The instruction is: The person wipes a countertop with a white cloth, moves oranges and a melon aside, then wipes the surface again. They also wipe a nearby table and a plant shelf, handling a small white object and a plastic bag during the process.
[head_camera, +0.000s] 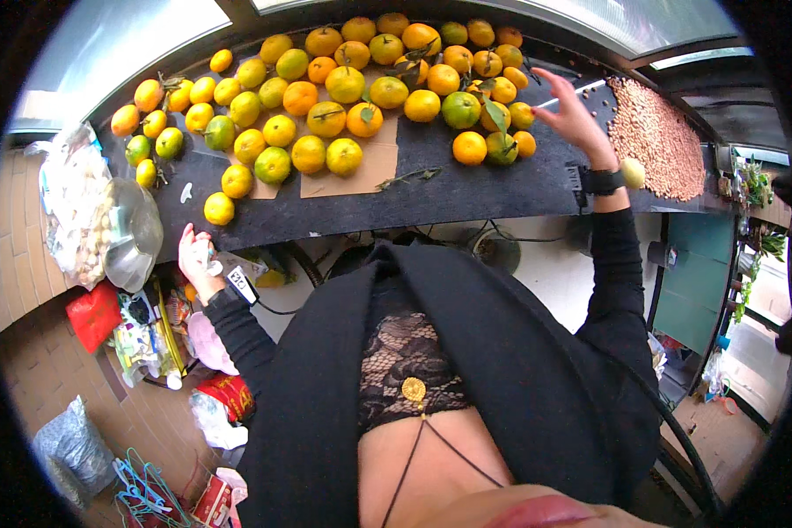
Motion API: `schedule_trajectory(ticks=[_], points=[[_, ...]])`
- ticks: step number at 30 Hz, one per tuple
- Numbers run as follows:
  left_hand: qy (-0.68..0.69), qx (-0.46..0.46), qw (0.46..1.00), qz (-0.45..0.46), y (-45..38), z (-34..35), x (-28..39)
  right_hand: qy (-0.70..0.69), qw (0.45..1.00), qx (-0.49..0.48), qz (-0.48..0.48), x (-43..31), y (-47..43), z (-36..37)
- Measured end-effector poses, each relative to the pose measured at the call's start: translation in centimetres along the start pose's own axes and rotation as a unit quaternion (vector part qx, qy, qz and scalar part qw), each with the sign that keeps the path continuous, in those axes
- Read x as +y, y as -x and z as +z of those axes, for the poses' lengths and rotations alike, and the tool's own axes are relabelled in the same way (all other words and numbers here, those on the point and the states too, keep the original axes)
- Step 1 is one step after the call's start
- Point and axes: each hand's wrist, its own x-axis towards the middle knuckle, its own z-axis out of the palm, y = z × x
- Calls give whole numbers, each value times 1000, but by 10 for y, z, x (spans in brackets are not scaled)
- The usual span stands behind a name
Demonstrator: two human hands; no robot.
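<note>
Many mandarins (300, 98), orange to green, some with leaves and stems, are spread over a dark ledge (429, 191). My right hand (571, 119) reaches over the right end of the spread, thumb and fingers apart, holding nothing. Its fingertips are beside a small orange mandarin (521, 115); I cannot tell whether they touch it. At the ledge's front left edge, my left hand (197, 261) grips a crumpled white tissue (212, 263). The closest fruit to that hand is a yellow-orange mandarin (219, 208). Flattened cardboard (350, 185) lies under part of the fruit.
Peanuts (660, 145) are heaped at the ledge's right end, with a pale round fruit (632, 173) beside my wrist. Clear plastic bags (76, 204) and a transparent bowl (132, 234) stand at the left. Below are a pink basin (210, 343) and blue hangers (146, 488). Windows line the back.
</note>
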Motion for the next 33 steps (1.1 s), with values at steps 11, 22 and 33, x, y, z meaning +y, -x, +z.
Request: schedule_trajectory(ticks=[11, 22, 33], points=[[-85, -19, 996, 18, -14, -13, -5, 165, 977, -134, -26, 2, -85, 31], [-66, -37, 995, 67, -6, -15, -10, 266, 954, -140, 7, 23, -91, 29], [7, 26, 1000, 5, 13, 10, 2, 196, 965, -165, 52, 31, -101, 45]])
